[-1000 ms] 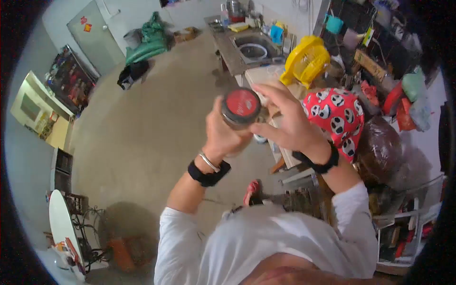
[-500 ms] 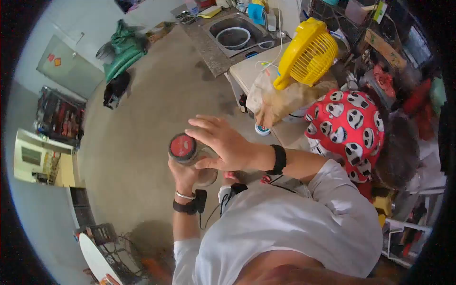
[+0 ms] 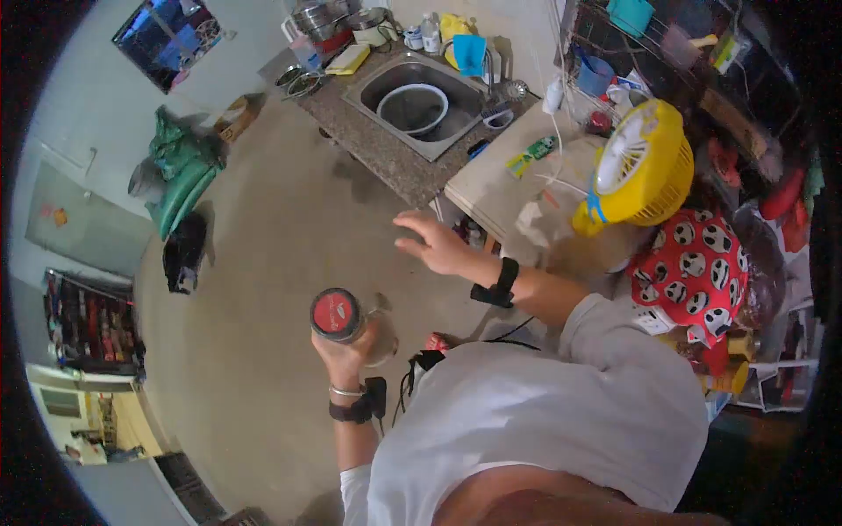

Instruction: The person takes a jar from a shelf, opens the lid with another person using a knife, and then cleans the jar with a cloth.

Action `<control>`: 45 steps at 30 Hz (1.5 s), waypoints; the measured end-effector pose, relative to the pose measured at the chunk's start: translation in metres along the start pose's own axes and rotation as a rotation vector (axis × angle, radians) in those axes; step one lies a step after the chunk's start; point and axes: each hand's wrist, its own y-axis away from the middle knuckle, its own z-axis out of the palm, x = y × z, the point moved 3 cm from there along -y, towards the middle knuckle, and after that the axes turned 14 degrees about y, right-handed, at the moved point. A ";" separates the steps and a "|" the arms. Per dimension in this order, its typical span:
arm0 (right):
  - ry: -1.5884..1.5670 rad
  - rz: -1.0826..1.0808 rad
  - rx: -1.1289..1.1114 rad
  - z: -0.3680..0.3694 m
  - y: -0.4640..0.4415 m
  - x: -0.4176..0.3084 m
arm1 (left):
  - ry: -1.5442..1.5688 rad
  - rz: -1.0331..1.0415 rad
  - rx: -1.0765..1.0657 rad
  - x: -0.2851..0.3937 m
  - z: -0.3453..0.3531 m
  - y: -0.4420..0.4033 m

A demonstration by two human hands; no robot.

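Note:
My left hand (image 3: 345, 352) is wrapped round a clear jar (image 3: 382, 340) with a round lid (image 3: 336, 314), red on top with a dark rim. The jar is held above the floor in front of my body, its lid tilted towards me. Away from the jar, my right hand (image 3: 441, 246) hangs in the air with its fingers apart and nothing in them. It is nearest to the front edge of a pale table (image 3: 478, 186). Part of the jar's body is hidden behind my left fingers.
A steel sink (image 3: 368, 93) with a white-rimmed basin (image 3: 445, 114) is set in a stone counter (image 3: 386, 164). To the right are a yellow fan (image 3: 645, 167) and a red patterned cloth (image 3: 693, 272). Green sacks (image 3: 180, 167) lie on the floor at left.
My right hand has come off the jar's lid and moved right, towards the table. My left hand still holds the jar. The view has turned, bringing more of the counter into sight.

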 end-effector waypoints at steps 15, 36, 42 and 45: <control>0.915 0.532 0.271 -0.116 -0.254 0.304 | 0.225 -0.043 -0.276 -0.086 0.022 -0.232; 0.177 -0.155 0.028 -0.043 -0.321 0.184 | -0.155 0.067 -0.787 -0.119 0.197 -0.462; 0.604 -0.118 -0.159 0.021 -0.381 0.166 | 0.133 0.487 -0.918 -0.169 0.216 -0.480; 0.561 -0.190 -0.206 0.021 -0.398 0.177 | 0.323 0.497 -0.814 -0.143 0.213 -0.494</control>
